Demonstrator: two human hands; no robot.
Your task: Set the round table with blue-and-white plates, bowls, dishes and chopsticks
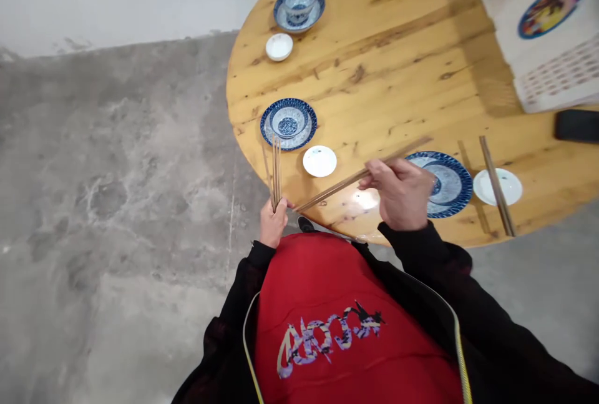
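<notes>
Close to the table's near edge, my left hand [273, 224] is closed round the lower ends of several wooden chopsticks [276, 173], which point up and away. My right hand [401, 192] grips a pair of chopsticks [337, 188] that slants down-left toward my left hand. Just beyond the left hand's chopsticks, a small patterned bowl sits on a blue-and-white plate [305, 138]. A white saucer [320, 161] lies between my two hands. Partly behind my right hand is another blue-and-white plate [461, 188] with a bowl on it.
On the round wooden table [388, 98], a pair of chopsticks [496, 185] rests across a white dish [510, 187]. Farther back are a bowl on a plate [299, 7] and a small white bowl [279, 47]. A white printed box [547, 29] and a black phone [576, 126] lie right.
</notes>
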